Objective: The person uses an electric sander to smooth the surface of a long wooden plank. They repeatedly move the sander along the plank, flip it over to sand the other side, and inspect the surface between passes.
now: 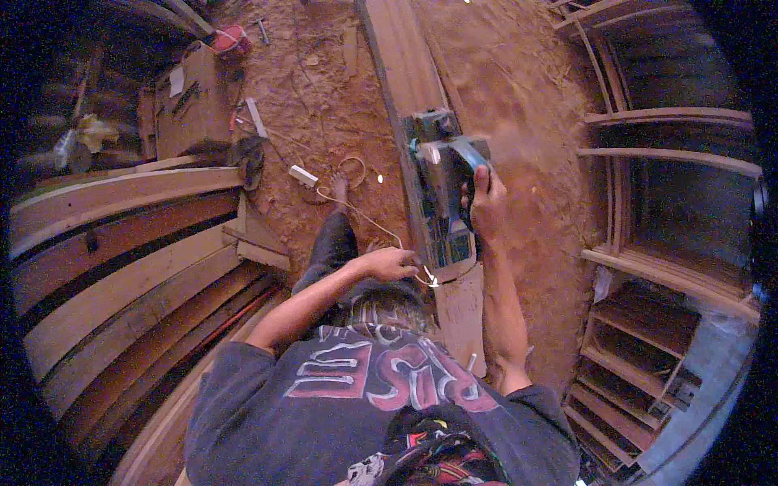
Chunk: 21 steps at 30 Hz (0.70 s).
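My right hand (488,202) is wrapped round the handle of a blue-green electric hand planer (442,182). The planer rests on a long wooden plank (405,49) that runs away from me. My left hand (391,264) is beside the planer's rear end, its fingers curled around a pale power cord (369,217); the fingertips are partly hidden. From there the cord leads forward to the left, toward a white power strip (304,176) on the ground. A hazy patch, like dust, hangs to the right of the planer.
Stacked boards (130,198) lie at the left, close to my left leg. My bare foot (339,185) is near the power strip. A cardboard box (192,101) and a red bucket (232,39) sit at the far left. Wooden frames (673,154) and shelving (632,340) line the right.
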Motion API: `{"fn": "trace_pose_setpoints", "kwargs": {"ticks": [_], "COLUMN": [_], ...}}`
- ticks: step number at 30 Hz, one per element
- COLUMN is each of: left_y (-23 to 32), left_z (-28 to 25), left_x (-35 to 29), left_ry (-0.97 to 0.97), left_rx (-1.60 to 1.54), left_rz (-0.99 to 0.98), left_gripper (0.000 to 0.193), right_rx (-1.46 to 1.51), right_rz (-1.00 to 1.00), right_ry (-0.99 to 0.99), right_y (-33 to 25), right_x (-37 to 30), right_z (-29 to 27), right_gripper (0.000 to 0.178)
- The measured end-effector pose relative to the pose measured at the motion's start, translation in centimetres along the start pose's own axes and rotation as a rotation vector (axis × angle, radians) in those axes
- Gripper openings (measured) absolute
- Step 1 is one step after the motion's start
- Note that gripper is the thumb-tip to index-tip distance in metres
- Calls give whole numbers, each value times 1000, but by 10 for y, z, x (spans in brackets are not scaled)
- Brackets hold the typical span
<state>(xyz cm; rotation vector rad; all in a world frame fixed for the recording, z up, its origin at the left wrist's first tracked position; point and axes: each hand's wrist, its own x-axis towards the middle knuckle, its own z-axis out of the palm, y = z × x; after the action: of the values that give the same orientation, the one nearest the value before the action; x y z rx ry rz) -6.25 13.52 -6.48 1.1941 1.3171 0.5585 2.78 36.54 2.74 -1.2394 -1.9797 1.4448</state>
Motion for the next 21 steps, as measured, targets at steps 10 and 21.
{"fn": "trace_pose_setpoints", "kwargs": {"ticks": [10, 21], "left_y": [71, 5], "left_z": [18, 123], "left_x": [30, 36], "left_ry": [330, 19], "left_rx": [-123, -567], "left_rz": [-9, 109], "left_gripper": [58, 42], "right_rx": [-220, -479], "right_rz": [-407, -216], "right_ry": [313, 275], "right_y": [-8, -51], "right_x": [56, 68], "right_z": [41, 56], "right_gripper": [54, 64]}}
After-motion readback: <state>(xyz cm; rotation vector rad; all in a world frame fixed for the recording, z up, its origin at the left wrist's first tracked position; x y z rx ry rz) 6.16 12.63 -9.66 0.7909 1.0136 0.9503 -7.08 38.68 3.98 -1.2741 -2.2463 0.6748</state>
